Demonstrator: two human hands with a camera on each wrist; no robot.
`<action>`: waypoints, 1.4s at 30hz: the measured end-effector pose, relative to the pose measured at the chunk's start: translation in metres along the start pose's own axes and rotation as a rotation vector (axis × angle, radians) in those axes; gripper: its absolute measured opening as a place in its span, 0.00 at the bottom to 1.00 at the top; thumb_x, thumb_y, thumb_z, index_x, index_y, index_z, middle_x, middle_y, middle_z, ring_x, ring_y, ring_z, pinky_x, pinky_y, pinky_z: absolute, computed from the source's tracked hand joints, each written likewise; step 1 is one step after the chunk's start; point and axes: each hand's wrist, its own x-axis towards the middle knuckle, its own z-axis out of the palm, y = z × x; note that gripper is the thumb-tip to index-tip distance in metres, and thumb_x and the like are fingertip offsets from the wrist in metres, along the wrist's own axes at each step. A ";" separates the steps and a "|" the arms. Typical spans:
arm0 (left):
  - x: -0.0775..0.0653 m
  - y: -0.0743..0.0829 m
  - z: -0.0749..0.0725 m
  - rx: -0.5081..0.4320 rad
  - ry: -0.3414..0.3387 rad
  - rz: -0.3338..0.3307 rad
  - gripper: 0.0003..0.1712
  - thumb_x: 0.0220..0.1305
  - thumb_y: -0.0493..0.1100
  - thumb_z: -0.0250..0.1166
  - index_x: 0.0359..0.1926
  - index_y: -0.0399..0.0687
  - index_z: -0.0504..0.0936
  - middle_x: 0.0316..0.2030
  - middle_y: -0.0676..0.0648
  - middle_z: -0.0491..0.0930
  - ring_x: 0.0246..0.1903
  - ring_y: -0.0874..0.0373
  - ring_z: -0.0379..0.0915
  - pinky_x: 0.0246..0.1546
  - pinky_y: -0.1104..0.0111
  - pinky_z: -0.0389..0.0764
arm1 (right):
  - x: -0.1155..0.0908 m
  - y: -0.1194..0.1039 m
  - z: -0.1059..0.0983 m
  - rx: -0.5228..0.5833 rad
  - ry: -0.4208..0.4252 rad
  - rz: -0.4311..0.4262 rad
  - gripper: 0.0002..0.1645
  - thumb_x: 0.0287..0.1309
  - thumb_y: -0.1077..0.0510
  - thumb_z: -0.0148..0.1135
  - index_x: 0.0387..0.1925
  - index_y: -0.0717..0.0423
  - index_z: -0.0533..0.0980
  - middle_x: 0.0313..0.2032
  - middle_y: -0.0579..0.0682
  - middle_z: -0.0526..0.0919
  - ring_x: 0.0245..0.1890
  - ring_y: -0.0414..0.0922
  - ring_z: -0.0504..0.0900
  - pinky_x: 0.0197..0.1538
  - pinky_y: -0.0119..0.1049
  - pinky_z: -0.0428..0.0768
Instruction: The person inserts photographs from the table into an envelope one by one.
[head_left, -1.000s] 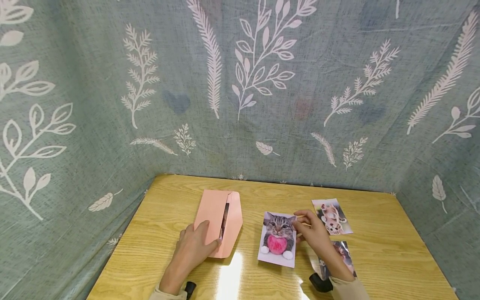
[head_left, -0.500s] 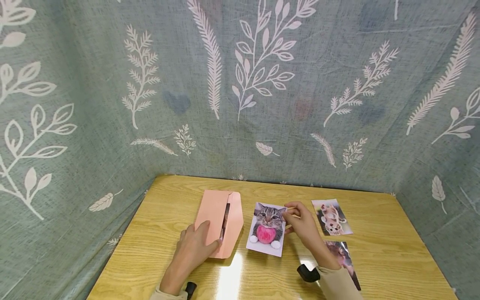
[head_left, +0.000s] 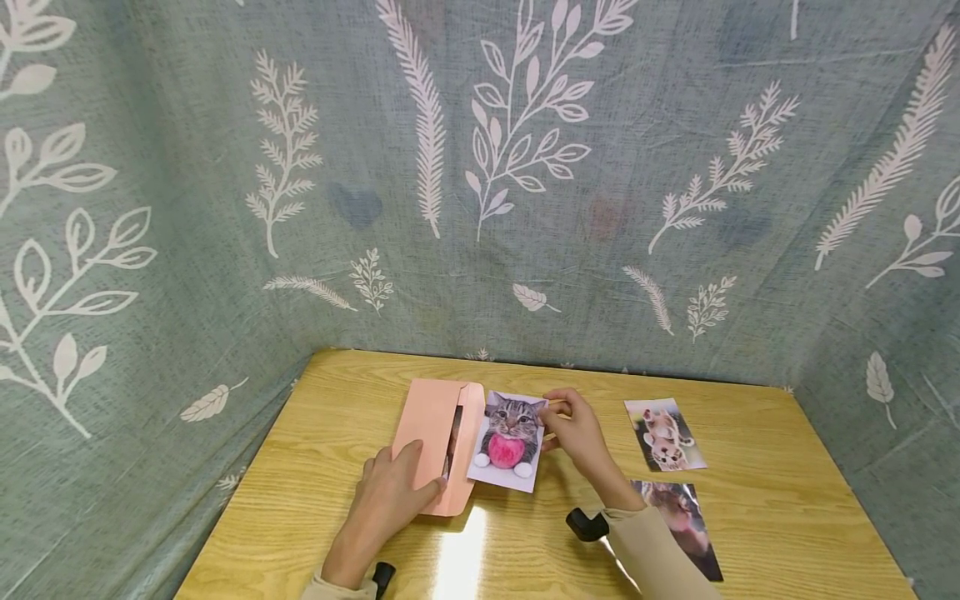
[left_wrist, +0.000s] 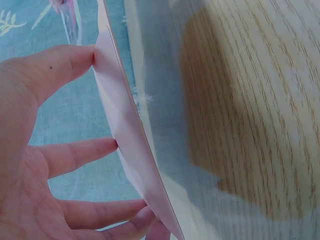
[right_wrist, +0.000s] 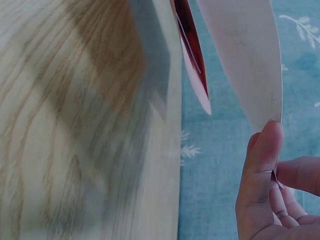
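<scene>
A pink envelope [head_left: 427, 408] lies with its flap spread to the right. A dark strip of a picture [head_left: 454, 442] shows inside its opening. My left hand [head_left: 390, 492] presses on the envelope with spread fingertips, thumb beside the opening; in the left wrist view the fingertips touch its pale face [left_wrist: 117, 107]. My right hand [head_left: 577, 433] pinches the right edge of a photo [head_left: 506, 454] of a tabby cat with a pink ball. The photo is raised and slightly tilted, its left edge overlapping the flap in the head view. Its white back [right_wrist: 255, 65] faces the right wrist camera.
To the right lie a photo of a small spotted animal [head_left: 663, 433] and, nearer me, a darker photo [head_left: 686, 525] partly covered by my right sleeve. The wooden table [head_left: 780, 483] ends at a green leaf-patterned cloth [head_left: 465, 317] behind and at the sides.
My right hand has carried the cat photo leftward and slightly away from me, up to the envelope's flap. The left hand has stayed on the envelope.
</scene>
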 end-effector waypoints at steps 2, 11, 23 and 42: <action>0.000 0.001 0.000 0.001 0.001 0.002 0.41 0.55 0.61 0.73 0.64 0.43 0.76 0.57 0.30 0.74 0.53 0.29 0.69 0.42 0.36 0.73 | 0.002 -0.002 0.002 0.008 -0.008 0.002 0.17 0.67 0.69 0.59 0.56 0.66 0.71 0.37 0.65 0.80 0.28 0.50 0.81 0.32 0.62 0.81; 0.001 0.001 0.001 0.000 0.000 0.012 0.41 0.55 0.61 0.73 0.64 0.44 0.77 0.57 0.30 0.74 0.52 0.29 0.69 0.42 0.36 0.73 | 0.013 0.001 0.015 -0.009 0.001 -0.020 0.17 0.67 0.70 0.58 0.56 0.68 0.70 0.36 0.66 0.79 0.27 0.52 0.82 0.32 0.64 0.80; 0.000 0.002 0.001 0.001 -0.009 -0.002 0.41 0.55 0.62 0.72 0.64 0.45 0.77 0.55 0.32 0.75 0.51 0.31 0.70 0.41 0.38 0.74 | 0.022 0.009 0.030 -0.071 0.012 -0.018 0.17 0.65 0.69 0.59 0.55 0.68 0.71 0.34 0.60 0.80 0.26 0.49 0.84 0.31 0.62 0.82; 0.000 0.006 0.000 0.004 -0.013 -0.012 0.41 0.53 0.62 0.73 0.64 0.46 0.77 0.54 0.33 0.75 0.51 0.32 0.70 0.42 0.38 0.73 | 0.025 0.009 0.053 -0.105 -0.066 0.023 0.20 0.65 0.69 0.57 0.57 0.70 0.68 0.35 0.60 0.80 0.24 0.50 0.84 0.34 0.60 0.82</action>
